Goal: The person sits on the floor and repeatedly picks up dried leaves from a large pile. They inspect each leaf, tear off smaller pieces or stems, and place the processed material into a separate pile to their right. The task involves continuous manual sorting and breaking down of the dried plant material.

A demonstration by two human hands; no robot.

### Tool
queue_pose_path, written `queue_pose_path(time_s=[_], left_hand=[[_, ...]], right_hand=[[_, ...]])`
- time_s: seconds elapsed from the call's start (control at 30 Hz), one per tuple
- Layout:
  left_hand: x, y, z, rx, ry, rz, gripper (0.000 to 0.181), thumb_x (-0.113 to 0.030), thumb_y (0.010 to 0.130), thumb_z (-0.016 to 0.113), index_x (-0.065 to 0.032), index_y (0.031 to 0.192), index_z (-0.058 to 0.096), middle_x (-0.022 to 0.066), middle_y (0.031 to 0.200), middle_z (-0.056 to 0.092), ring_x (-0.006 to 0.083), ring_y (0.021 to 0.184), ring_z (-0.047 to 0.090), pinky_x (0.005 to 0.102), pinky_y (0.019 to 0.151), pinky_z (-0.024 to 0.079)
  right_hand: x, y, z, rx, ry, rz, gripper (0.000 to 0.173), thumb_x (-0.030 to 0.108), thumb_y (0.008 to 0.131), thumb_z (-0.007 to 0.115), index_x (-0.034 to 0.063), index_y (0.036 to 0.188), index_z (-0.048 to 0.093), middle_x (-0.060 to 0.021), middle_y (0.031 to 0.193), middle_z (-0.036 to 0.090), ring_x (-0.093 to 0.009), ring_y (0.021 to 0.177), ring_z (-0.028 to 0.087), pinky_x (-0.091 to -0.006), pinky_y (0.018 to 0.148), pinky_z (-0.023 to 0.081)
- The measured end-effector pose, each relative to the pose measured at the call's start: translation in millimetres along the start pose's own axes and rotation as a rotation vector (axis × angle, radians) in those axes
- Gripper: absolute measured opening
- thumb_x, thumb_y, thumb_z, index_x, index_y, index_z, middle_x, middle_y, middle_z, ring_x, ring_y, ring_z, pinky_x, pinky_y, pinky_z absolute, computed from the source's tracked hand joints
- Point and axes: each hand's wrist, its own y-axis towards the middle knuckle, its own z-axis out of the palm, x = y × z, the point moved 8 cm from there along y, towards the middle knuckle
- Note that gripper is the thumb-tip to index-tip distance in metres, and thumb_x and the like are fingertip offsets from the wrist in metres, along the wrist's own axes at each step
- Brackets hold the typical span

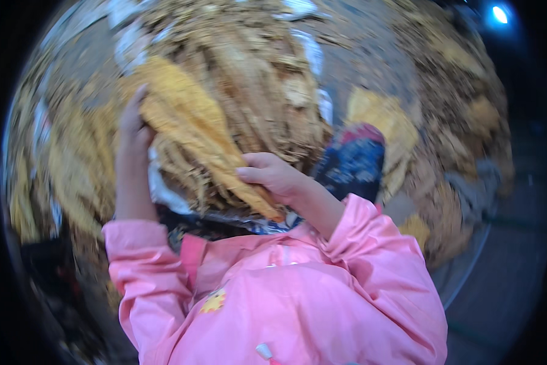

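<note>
A long yellow dried leaf bundle (191,123), which looks like cured tobacco, slants across in front of me. My left hand (136,121) grips its broad upper end, the thumb hidden partly by the leaf. Near the narrow stem end, my right hand (271,175) pinches it between thumb and fingers. Below the bundle lies a heap of brown dried leaves (255,86), blurred, with ragged ends towards me. Whether the bundle touches the heap I cannot tell.
More yellow leaves (79,159) lie at the left. One pale yellow leaf (387,127) rests beyond my patterned-cloth knee (353,159). Brown leaf scraps (456,91) cover the floor at the right, near a grey cloth (476,187). White sheeting (166,187) edges the heap.
</note>
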Motion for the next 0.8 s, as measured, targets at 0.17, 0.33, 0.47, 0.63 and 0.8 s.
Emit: queue_pose_path(time_s=[0.17, 0.33, 0.47, 0.63, 0.8], left_hand=[[17.5, -6.1, 21.2, 0.124, 0.114, 0.002, 0.044, -0.033, 0.088, 0.041, -0.0037, 0.120, 0.039, 0.0094, 0.110, 0.049, 0.0223, 0.102, 0.048, 0.0377, 0.089, 0.039], [38.4, -15.2, 21.9, 0.021, 0.352, 0.015, 0.046, -0.034, 0.087, 0.044, -0.0034, 0.120, 0.039, 0.0081, 0.110, 0.048, 0.0183, 0.099, 0.049, 0.0329, 0.087, 0.041], [63.6, -25.6, 23.6, -0.006, 0.431, 0.010, 0.044, -0.034, 0.087, 0.044, -0.0034, 0.119, 0.040, 0.0058, 0.105, 0.050, 0.0155, 0.094, 0.049, 0.0305, 0.085, 0.041], [105.2, -39.1, 18.1, -0.071, 0.478, -0.039, 0.042, -0.034, 0.088, 0.042, -0.0044, 0.117, 0.041, 0.0035, 0.100, 0.051, 0.0137, 0.090, 0.049, 0.0283, 0.082, 0.040], [130.4, -50.4, 13.5, -0.117, 0.574, -0.077, 0.043, -0.037, 0.087, 0.043, -0.0053, 0.117, 0.042, 0.0031, 0.102, 0.051, 0.0132, 0.090, 0.049, 0.0282, 0.081, 0.040]], right_hand=[[68.3, -67.3, -49.7, -0.126, 0.215, -0.313, 0.013, 0.012, 0.081, 0.057, 0.0019, 0.089, 0.058, 0.0022, 0.073, 0.057, -0.004, 0.065, 0.051, -0.0169, 0.058, 0.041], [135.9, -186.8, -134.3, -0.484, 0.327, -0.714, 0.016, 0.020, 0.083, 0.053, 0.0047, 0.087, 0.053, -0.0055, 0.066, 0.056, -0.013, 0.055, 0.054, -0.0254, 0.045, 0.047], [135.9, -277.8, -239.6, -0.754, 0.248, -0.890, 0.014, 0.019, 0.085, 0.051, 0.0066, 0.091, 0.053, -0.0030, 0.070, 0.056, -0.013, 0.059, 0.054, -0.0258, 0.051, 0.046], [92.2, -357.1, -344.1, -1.100, 0.287, -0.964, 0.023, 0.018, 0.086, 0.049, 0.0035, 0.104, 0.050, -0.0040, 0.089, 0.058, -0.016, 0.078, 0.057, -0.0290, 0.069, 0.047], [25.4, -369.1, -410.7, -1.259, 0.369, -0.872, 0.040, 0.016, 0.084, 0.053, -0.0030, 0.116, 0.040, -0.0087, 0.109, 0.050, -0.019, 0.094, 0.051, -0.0316, 0.080, 0.044]])
